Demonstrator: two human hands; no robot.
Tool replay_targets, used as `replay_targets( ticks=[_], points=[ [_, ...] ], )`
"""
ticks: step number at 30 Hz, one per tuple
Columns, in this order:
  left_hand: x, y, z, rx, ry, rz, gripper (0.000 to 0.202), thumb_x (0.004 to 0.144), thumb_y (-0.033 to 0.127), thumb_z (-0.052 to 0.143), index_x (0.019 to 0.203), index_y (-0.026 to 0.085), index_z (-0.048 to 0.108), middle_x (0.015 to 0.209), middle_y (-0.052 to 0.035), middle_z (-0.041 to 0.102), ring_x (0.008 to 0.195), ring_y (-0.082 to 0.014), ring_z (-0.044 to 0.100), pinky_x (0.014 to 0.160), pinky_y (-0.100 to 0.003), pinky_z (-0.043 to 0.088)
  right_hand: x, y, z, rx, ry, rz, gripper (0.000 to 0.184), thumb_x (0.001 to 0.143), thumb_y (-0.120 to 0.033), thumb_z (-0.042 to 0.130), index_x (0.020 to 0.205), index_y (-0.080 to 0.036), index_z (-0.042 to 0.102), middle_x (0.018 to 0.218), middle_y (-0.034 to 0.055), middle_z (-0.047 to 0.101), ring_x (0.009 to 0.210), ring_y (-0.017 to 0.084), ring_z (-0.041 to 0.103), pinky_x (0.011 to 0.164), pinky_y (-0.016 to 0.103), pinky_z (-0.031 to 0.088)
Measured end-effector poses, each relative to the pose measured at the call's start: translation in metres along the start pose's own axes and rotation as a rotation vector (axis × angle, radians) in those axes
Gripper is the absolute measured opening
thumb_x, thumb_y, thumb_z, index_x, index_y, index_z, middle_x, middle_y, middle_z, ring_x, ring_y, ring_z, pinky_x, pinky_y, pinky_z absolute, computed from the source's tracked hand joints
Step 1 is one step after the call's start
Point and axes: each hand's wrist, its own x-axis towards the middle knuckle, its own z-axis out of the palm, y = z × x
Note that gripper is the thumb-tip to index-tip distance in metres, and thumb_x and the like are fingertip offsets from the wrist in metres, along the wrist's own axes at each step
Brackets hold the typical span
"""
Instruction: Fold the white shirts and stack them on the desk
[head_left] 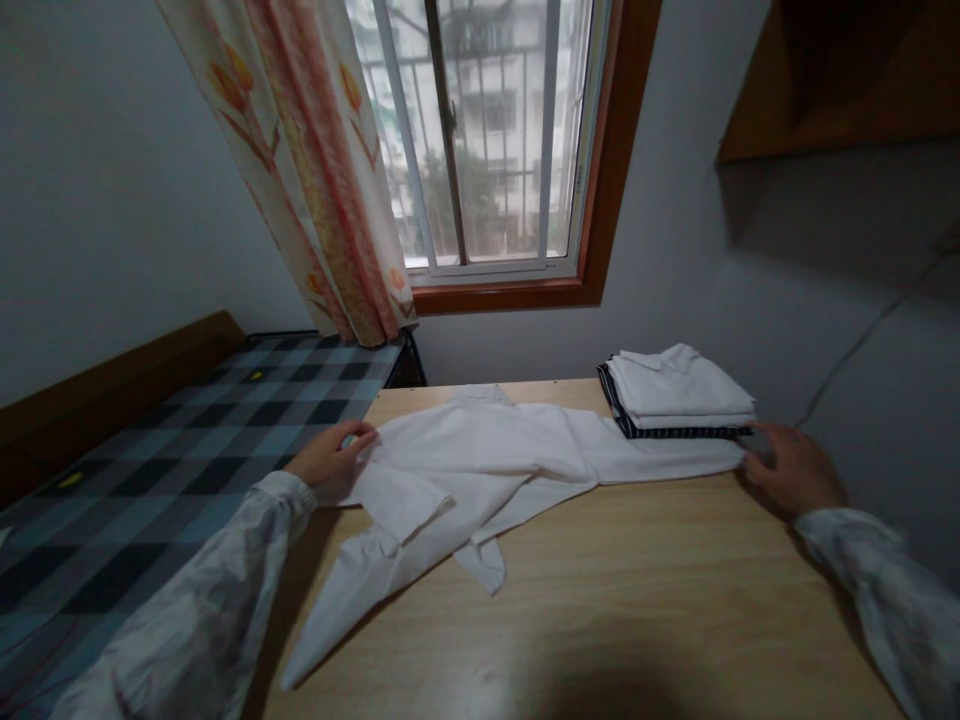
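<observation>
A white long-sleeved shirt (480, 450) lies spread on the wooden table, its collar towards the window. One sleeve runs straight out to the right, passing in front of a stack of folded clothes (682, 390). The other slants down towards the near left, with loose folds of the body beside it. My left hand (334, 455) pinches the shirt's left edge between thumb and fingers. Over on the right, my right hand (801, 472) is closed at the cuff of the outstretched sleeve, close by the stack's front corner; its lower fingers are partly hidden.
The light wooden table (637, 580) stands below a window (487, 140). To its left is a bed with a checked sheet (225, 450). A flowered curtain (315, 180) hangs above the bed's end. A wooden shelf (847, 90) juts out at upper right.
</observation>
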Motion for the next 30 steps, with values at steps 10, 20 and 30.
replay_targets(
  ticks=[10,20,30],
  points=[
    [-0.012,0.118,0.117,0.341,-0.447,0.536,0.079,0.076,0.064,0.082,0.14,0.022,0.063,0.138,-0.0136,0.069,0.121,-0.0344,0.068,0.106,-0.041,0.051,0.036,-0.213,0.044,0.27,-0.26,-0.334,0.059,0.099,-0.05,0.058,0.147,-0.016,0.057,0.149,0.0182,0.062,0.134,0.034,0.06,0.116,0.046,0.046],
    [-0.011,0.132,0.165,0.429,-0.517,0.463,0.064,0.077,0.032,0.071,0.14,0.025,0.066,0.134,-0.0096,0.073,0.117,-0.0316,0.07,0.097,-0.037,0.054,0.071,-0.274,0.075,0.341,-0.626,-0.146,0.024,0.088,-0.029,0.068,0.105,-0.015,0.077,0.105,0.0125,0.076,0.093,0.024,0.069,0.083,0.032,0.048],
    [0.01,0.167,0.235,0.181,-0.249,0.09,0.058,0.099,0.067,0.047,0.101,0.017,0.077,0.102,-0.0134,0.079,0.092,-0.0277,0.072,0.078,-0.033,0.049,0.031,-0.318,0.07,1.067,-0.767,-0.316,0.024,0.088,-0.033,0.063,0.094,-0.017,0.079,0.087,0.0042,0.077,0.079,0.019,0.062,0.074,0.029,0.05]
  ],
)
